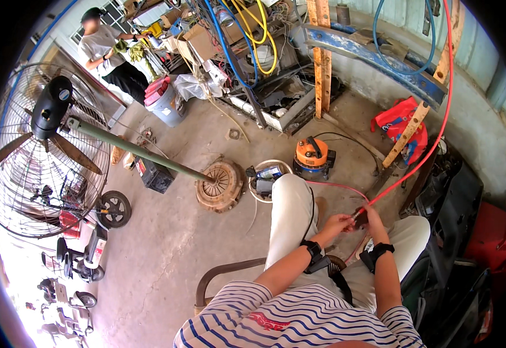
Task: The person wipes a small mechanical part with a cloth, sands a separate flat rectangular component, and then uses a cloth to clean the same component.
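Both my hands meet above my knees as I sit. My left hand (338, 224) is closed, its fingertips pinched at a small piece too small to make out. My right hand (375, 218) is closed around the lower end of a taut red hose (418, 166) that comes down from the upper right. Between the hands sits a small dark reddish-brown piece (361, 220), its kind unclear. A thinner pinkish-red line (340, 185) runs from the floor toward the hands. Dark straps with small boxes are on both wrists.
An orange-topped machine (311, 153) stands ahead on the floor. Left of it are a round clutch-like fan base (220, 185) and a large cage fan (50, 139). Dark panels (447, 203) lean at right. A person (105, 49) stands by a cluttered bench at far left.
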Tool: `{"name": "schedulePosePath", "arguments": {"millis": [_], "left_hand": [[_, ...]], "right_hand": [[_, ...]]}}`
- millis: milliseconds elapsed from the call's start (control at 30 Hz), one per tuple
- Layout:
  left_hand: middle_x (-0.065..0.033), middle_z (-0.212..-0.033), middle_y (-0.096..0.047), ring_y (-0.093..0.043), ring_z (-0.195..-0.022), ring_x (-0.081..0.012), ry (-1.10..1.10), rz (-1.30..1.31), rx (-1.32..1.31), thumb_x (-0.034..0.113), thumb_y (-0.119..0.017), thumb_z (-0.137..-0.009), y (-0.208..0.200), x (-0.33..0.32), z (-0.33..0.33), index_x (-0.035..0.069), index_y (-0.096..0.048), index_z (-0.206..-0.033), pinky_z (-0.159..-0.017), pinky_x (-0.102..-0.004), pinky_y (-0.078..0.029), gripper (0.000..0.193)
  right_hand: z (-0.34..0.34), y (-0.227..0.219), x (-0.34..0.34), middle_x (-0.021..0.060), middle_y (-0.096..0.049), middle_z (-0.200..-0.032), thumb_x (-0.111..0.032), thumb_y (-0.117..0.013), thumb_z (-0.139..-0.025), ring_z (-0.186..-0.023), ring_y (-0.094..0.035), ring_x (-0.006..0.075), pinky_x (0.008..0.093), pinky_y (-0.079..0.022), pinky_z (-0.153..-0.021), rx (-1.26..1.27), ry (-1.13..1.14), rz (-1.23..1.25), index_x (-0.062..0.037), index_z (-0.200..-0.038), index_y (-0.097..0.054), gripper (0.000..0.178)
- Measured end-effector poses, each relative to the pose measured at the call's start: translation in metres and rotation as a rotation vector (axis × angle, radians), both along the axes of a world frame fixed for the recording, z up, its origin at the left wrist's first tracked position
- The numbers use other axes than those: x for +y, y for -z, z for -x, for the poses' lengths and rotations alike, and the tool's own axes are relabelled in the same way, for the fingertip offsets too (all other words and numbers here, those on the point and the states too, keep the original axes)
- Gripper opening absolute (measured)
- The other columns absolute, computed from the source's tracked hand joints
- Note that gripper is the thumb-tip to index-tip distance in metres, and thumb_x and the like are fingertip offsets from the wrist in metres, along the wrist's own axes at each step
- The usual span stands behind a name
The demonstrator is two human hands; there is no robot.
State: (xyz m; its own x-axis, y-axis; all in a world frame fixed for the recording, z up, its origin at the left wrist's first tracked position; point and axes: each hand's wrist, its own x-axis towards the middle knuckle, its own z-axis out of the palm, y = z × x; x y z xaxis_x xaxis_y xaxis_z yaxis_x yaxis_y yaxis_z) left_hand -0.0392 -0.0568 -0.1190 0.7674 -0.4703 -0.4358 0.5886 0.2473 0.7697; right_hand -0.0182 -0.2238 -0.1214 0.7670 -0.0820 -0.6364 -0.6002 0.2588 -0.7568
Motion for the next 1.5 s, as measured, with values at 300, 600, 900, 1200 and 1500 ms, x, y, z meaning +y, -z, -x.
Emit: {"name": "schedulePosePath", "arguments": {"millis": [300,600,900,1200,1500], "left_hand": [[-0.0031,-0.07,-0.054,-0.051,-0.059,-0.0087,-0.008,-0.103,-0.127,0.015,-0.055,-0.083,0.012,-0.001,-0.002,0.002,-0.049,-0.084,-0.055,-0.0209,-0.042,0.015],[-0.0177,-0.102,-0.052,-0.048,-0.101,-0.0265,-0.124,-0.751,-0.563,0.044,-0.069,-0.064,0.015,0.002,0.0,-0.002,-0.046,-0.108,-0.083,-0.0338,-0.04,0.068],[-0.0154,-0.11,-0.05,-0.047,-0.105,-0.0235,0.411,-0.281,-0.306,0.041,-0.07,-0.066,-0.037,-0.008,0.0,-0.001,-0.043,-0.116,-0.089,-0.0313,-0.036,0.071],[-0.0013,-0.088,-0.055,-0.05,-0.081,-0.0092,0.135,-0.199,-0.208,0.023,-0.063,-0.075,0.004,0.001,-0.004,0.006,-0.052,-0.101,-0.071,-0.0228,-0.04,0.033],[0.0006,-0.067,-0.048,-0.046,-0.052,-0.0106,-0.126,-0.019,0.415,0.017,-0.05,-0.074,0.025,0.006,-0.01,0.015,-0.051,-0.084,-0.045,-0.0219,-0.038,0.01]], "right_hand": [[0.012,-0.015,0.019,0.0012,-0.057,-0.064,-0.028,-0.048,-0.081,-0.058,-0.055,0.0123,0.0244,-0.041,-0.051,0.011,-0.413,-0.16,-0.0098,-0.078,-0.057,0.021],[0.008,-0.043,0.023,0.0018,-0.056,-0.068,-0.022,-0.057,-0.069,-0.061,-0.054,0.015,0.0262,-0.043,-0.056,0.124,-0.122,-0.089,-0.0092,-0.076,-0.056,0.014],[0.009,-0.029,-0.001,0.0034,-0.056,-0.073,-0.019,-0.058,-0.066,-0.067,-0.054,0.0161,0.0271,-0.044,-0.061,0.068,-0.164,-0.252,-0.0069,-0.077,-0.056,0.016],[0.005,-0.025,0.001,-0.0006,-0.053,-0.065,-0.021,-0.057,-0.069,-0.059,-0.051,0.011,0.0249,-0.04,-0.049,0.172,-0.251,0.074,-0.0106,-0.072,-0.055,0.011],[0.001,0.049,-0.008,-0.0004,-0.044,-0.045,-0.032,-0.051,-0.079,-0.033,-0.036,0.0107,0.0244,-0.023,-0.031,0.119,-0.335,-0.123,-0.0121,-0.066,-0.053,0.024]]}}
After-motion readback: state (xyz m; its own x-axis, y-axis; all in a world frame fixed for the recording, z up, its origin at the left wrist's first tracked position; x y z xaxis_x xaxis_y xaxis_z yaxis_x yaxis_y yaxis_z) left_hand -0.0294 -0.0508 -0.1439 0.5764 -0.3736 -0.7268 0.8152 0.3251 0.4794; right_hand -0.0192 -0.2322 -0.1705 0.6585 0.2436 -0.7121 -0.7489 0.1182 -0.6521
